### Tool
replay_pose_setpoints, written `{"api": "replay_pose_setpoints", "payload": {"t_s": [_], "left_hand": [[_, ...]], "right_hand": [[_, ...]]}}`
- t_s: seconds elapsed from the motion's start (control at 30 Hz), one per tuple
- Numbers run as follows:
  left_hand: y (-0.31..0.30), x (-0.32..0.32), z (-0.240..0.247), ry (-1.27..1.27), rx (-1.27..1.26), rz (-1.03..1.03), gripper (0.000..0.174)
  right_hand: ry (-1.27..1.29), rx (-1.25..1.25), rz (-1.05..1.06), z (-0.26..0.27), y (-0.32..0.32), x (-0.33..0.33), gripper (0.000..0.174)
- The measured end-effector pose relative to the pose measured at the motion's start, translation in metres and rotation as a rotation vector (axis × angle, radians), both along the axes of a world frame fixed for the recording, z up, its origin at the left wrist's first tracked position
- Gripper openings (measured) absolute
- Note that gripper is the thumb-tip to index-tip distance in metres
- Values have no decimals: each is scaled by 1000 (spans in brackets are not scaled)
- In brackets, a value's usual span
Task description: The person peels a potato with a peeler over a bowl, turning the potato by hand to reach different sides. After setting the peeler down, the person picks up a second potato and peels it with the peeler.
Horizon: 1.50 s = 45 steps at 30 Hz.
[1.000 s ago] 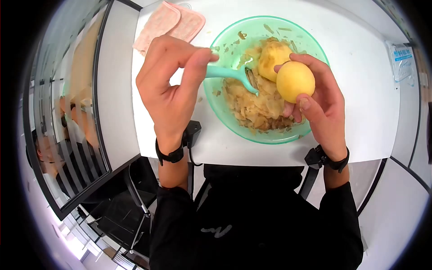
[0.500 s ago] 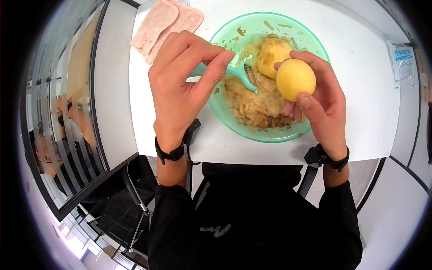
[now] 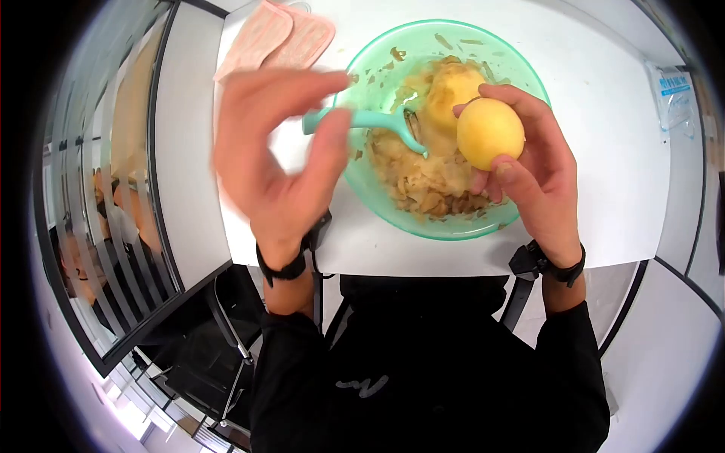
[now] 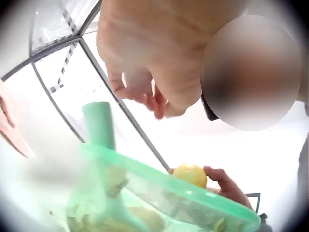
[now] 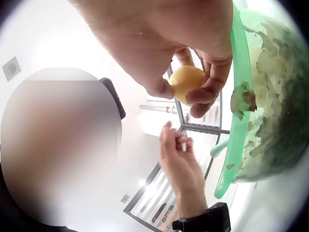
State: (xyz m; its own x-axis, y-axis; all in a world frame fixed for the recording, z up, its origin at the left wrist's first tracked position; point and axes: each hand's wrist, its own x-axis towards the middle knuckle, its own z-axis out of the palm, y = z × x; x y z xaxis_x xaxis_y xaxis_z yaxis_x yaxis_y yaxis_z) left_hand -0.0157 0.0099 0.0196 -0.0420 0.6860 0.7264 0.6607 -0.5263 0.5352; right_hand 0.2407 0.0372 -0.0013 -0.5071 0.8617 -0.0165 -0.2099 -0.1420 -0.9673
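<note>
Potato (image 3: 489,133) held; second potato (image 3: 451,85) and one peeler (image 3: 364,119) in one bowl (image 3: 375,54).

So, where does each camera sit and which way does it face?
Head: worn on the head, facing down at the table; shows the dark torso, left hand, right hand holding a potato over the bowl.
Left wrist: under that wrist, facing past the palm toward the bowl; shows left fingers above the peeler.
Right wrist: under that wrist, facing up past the palm; shows right fingers round the potato.
Shared: both wrist views show potato, bowl, opposite hand.
</note>
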Motion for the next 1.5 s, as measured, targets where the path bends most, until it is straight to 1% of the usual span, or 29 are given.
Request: {"api": "replay_pose_setpoints", "payload": {"t_s": [0.03, 0.1, 0.13, 0.2, 0.23, 0.3, 0.37, 0.43, 0.47, 0.53, 0.63, 0.73, 0.83, 0.97, 1.03, 1.1, 1.2, 1.23, 1.33, 1.37, 1.43, 1.47, 1.5], "left_hand": [[-11, 2, 4, -87, 164, -31, 20], [-35, 14, 18, -235, 518, -135, 36], [-47, 29, 36, -392, 645, -237, 38], [-78, 37, 55, -332, 717, -175, 35], [-94, 41, 68, -384, 634, -304, 28], [-119, 43, 76, -466, 582, -473, 28], [-130, 43, 79, -537, 633, -556, 27], [-134, 51, 83, -563, 633, -483, 26], [-135, 63, 86, -551, 607, -367, 25], [-138, 69, 92, -504, 551, -247, 23], [-140, 64, 95, -441, 519, -266, 20], [-138, 62, 94, -466, 512, -328, 20], [-145, 63, 101, -506, 443, -323, 20], [-133, 70, 98, -529, 517, -318, 21], [-121, 77, 93, -584, 661, -410, 25], [-79, 93, 85, -676, 933, -577, 31], [-72, 90, 83, -693, 936, -447, 41], [-83, 84, 81, -660, 723, -325, 49], [-82, 66, 73, -476, 547, -108, 49], [-78, 50, 65, -437, 546, -156, 27], [-65, 27, 59, -334, 368, -263, 43], [-44, 22, 53, -321, 361, -268, 50], [-25, 13, 43, -274, 341, -248, 53]], "right_hand": [[-40, 21, -48, 2, -3, -6, 56], [-76, 48, -108, 1, -4, -8, 58], [-73, 56, -112, 0, -4, -8, 58], [-82, 72, -108, -4, -6, -8, 58], [-91, 79, -106, -5, -7, -9, 59], [-109, 101, -114, -5, -9, -10, 59], [-116, 128, -118, -7, -9, -10, 60], [-121, 137, -127, -6, -10, -11, 60], [-123, 141, -132, -6, -10, -11, 60], [-117, 133, -133, -6, -9, -11, 60], [-123, 135, -129, -7, -9, -11, 59], [-122, 120, -129, -5, -9, -12, 58], [-113, 111, -125, -4, -9, -12, 58], [-103, 98, -124, -3, -9, -12, 58], [-100, 85, -123, -1, -9, -12, 58], [-98, 60, -115, 2, -8, -12, 58], [-89, 30, -104, 5, -8, -11, 57], [-83, 18, -101, 5, -7, -11, 57], [-55, -21, -76, 6, -6, -9, 56], [-38, -38, -57, 7, -5, -8, 55], [25, -88, 20, 8, -2, -1, 54], [24, -95, 26, 9, -1, 0, 54], [23, -101, 31, 9, 0, 0, 54]]}}
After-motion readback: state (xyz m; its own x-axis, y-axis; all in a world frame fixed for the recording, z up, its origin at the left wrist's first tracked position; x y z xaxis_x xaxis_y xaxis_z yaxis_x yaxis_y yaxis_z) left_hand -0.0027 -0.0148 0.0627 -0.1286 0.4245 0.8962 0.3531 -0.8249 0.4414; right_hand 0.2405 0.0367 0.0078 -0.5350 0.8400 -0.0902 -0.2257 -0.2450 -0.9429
